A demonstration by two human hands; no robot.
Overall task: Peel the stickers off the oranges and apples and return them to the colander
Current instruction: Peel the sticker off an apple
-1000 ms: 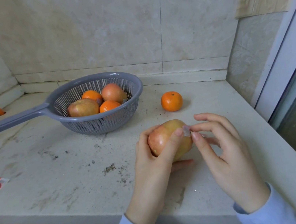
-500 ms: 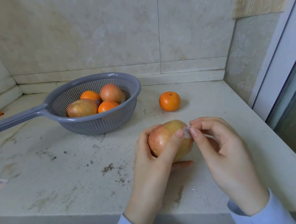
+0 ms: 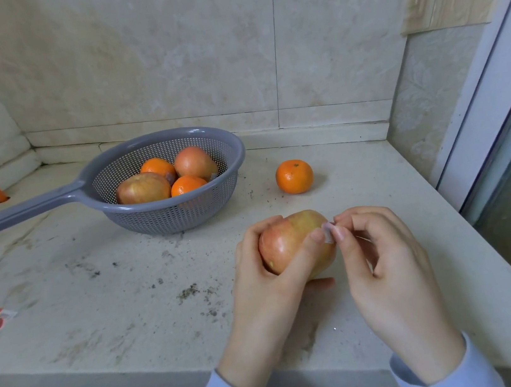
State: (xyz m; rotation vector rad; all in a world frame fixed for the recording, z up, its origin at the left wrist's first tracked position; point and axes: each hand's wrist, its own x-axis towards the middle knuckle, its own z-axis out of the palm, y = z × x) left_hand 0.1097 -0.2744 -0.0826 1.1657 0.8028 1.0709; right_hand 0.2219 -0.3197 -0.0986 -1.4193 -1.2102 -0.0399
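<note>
Left grip [image 3: 262, 295] holds apple [image 3: 290, 246]; right grip [image 3: 392, 272] pinches half-hidden sticker [image 3: 328, 237].

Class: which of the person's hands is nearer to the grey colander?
Left. The left hand, gripping the apple, is nearer the camera and right of the colander; the right hand, pinching the sticker, lies further right, beyond the apple.

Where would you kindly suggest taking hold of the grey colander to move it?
Grip its long handle, coming from the left. It juts straight out of the colander toward that side, slim and bare, whereas the bowl is wide and holds fruit.
</note>
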